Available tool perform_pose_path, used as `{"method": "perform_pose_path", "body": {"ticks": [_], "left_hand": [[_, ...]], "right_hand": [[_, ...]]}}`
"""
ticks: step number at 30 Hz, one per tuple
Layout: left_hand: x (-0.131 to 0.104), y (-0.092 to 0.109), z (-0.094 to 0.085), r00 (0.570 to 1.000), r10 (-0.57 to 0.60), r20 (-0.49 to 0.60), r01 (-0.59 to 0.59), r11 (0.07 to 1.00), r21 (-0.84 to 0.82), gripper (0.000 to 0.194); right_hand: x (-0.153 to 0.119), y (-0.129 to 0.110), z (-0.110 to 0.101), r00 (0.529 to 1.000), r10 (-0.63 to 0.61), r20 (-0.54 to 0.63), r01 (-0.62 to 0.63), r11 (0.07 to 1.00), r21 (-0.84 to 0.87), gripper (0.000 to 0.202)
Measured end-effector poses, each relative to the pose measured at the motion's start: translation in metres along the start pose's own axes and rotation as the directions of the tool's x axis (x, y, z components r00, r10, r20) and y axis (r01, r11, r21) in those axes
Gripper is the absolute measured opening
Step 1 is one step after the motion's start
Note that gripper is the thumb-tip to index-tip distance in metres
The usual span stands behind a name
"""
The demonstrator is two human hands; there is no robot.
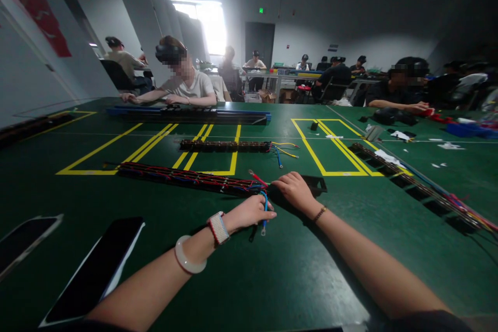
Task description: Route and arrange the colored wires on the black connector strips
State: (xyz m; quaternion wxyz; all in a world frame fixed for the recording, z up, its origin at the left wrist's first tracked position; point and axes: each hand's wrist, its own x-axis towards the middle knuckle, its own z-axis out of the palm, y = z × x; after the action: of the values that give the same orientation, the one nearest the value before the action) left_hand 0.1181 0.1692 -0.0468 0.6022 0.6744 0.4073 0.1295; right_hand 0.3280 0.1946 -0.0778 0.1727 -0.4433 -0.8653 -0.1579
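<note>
Viewed through the head camera, I find both hands apart from one another at the right-hand end of the nearer dark wired strip (pixel 179 177), which lies lengthwise across the green tabletop (pixel 295 280). I record the left hand (pixel 251 211) as closed on the blue lead (pixel 266 196), fingers curled and thumb across; the lead's metal lug hangs free below, a grip that I judge steadies the lead while leaving its end exposed. The right hand (pixel 292 191) is bent beside the red lead (pixel 258 179), at the strip's end; its fingertips are turned away, so I cannot tell whether they pinch anything. Beyond its knuckles lies a black part (pixel 317 185), partly hidden.

The strip lies flat, which I take to support its length while the loose leads are handled from one end. A shorter strip (pixel 225 146) rests farther back, leads fanned to the right, crossing the yellow markings (pixel 235 158), which I judge serve as placement zones. A phone (pixel 97 264) lies left of the forearms, probably set aside for working room. A co-worker (pixel 194 83) sits opposite.
</note>
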Motion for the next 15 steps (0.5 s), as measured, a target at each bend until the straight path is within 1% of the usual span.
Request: {"method": "perform_pose_path", "body": {"ticks": [2, 4, 6, 8, 9, 11, 15], "left_hand": [[-0.003, 0.002, -0.003, 0.999, 0.037, -0.034, -0.029, 0.977, 0.211, 0.022], [-0.007, 0.005, -0.005, 0.995, 0.089, -0.047, -0.06, 0.899, 0.434, 0.017], [-0.011, 0.009, -0.007, 0.99, 0.127, -0.052, -0.067, 0.774, 0.63, 0.014], [-0.015, 0.013, -0.008, 0.988, 0.146, -0.056, -0.05, 0.634, 0.772, 0.015], [-0.016, 0.015, -0.008, 0.987, 0.151, -0.054, -0.042, 0.572, 0.819, 0.015], [-0.018, 0.017, -0.009, 0.987, 0.157, -0.029, -0.05, 0.475, 0.878, 0.016], [-0.019, 0.018, -0.013, 0.985, 0.16, 0.058, -0.113, 0.355, 0.928, 0.018]], "right_hand": [[0.0, 0.0, 0.0, 1.0, 0.0, 0.003, 0.0, 1.0, 0.002, 0.024], [0.001, 0.0, 0.0, 1.0, -0.007, 0.003, 0.007, 1.0, 0.004, 0.025], [0.001, 0.0, -0.001, 1.0, -0.013, 0.004, 0.013, 1.0, 0.004, 0.025], [0.001, 0.0, -0.001, 1.0, -0.017, 0.006, 0.017, 1.0, 0.003, 0.024], [0.002, 0.0, -0.001, 1.0, -0.019, 0.009, 0.018, 1.0, 0.003, 0.024], [0.002, 0.001, 0.0, 1.0, -0.02, 0.018, 0.02, 1.0, 0.004, 0.023], [0.003, 0.001, 0.001, 0.999, -0.016, 0.038, 0.016, 1.0, 0.004, 0.023]]}}
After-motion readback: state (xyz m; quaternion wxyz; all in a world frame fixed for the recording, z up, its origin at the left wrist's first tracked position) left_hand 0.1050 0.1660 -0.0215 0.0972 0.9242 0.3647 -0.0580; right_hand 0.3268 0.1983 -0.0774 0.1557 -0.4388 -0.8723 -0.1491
